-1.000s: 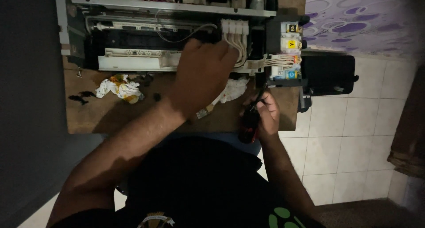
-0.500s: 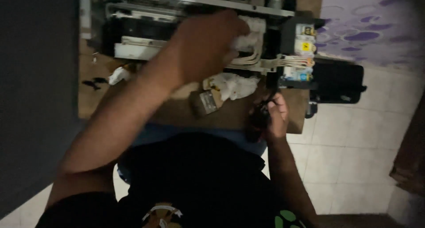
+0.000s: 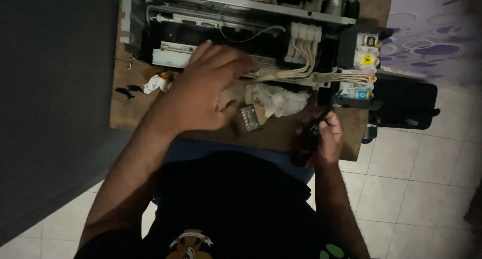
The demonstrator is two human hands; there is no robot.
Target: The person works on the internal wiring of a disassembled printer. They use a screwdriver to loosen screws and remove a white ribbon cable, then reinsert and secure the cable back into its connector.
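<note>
An opened printer point(image 3: 226, 23) with its cover off lies on a small wooden table point(image 3: 281, 133); white ink tubes point(image 3: 306, 53) run to ink tanks point(image 3: 364, 68) at its right. My left hand point(image 3: 206, 90) hovers open over the printer's front edge, fingers spread, holding nothing. My right hand point(image 3: 329, 136) rests at the table's near right edge, closed on a dark screwdriver with a red-and-black handle point(image 3: 306, 148). A crumpled white tissue point(image 3: 276, 99) and a small dark cartridge-like part point(image 3: 249, 117) lie between the hands.
Another crumpled, stained tissue point(image 3: 158, 82) and small dark bits point(image 3: 125, 90) lie at the table's left. A black printer cover point(image 3: 404, 106) hangs off the right side. A dark wall stands at left; white floor tiles point(image 3: 422, 178) lie below.
My left hand has drawn back from deep inside the printer to its front edge and spread its fingers. The right hand stays on the screwdriver. The view has shifted.
</note>
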